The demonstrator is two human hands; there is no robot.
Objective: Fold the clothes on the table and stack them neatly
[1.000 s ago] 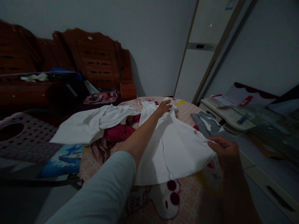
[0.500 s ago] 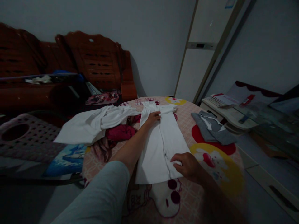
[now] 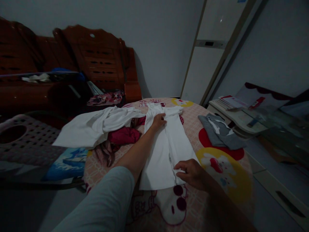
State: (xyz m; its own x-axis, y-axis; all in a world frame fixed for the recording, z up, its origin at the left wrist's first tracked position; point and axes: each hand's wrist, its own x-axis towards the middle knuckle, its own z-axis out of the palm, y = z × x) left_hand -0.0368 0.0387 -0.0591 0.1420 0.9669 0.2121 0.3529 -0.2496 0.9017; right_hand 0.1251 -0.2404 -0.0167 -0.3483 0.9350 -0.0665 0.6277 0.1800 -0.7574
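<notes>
A white garment (image 3: 156,158) lies spread lengthwise on the round table, with an opening down its middle. Near its upper end, my left hand (image 3: 159,121) is closed at the middle edge, fingers gripping the cloth. Lower down, my right hand (image 3: 189,172) pinches the edge of the opening close to the bottom hem. Another white garment (image 3: 89,129) is heaped to the left, over a dark red cloth (image 3: 124,135). On the right rests a folded grey garment (image 3: 216,130) with white strings.
The table wears a pink patterned cloth (image 3: 193,206). Behind on the left is a wooden bench (image 3: 96,61). A woven chair (image 3: 31,141) with a blue cushion (image 3: 70,162) stands left. Papers (image 3: 229,102) lie on a cabinet at the right.
My right hand has shifted slightly left with the cloth edge, and the opening near it looks narrower. My left hand has barely moved. The view has shifted slightly.
</notes>
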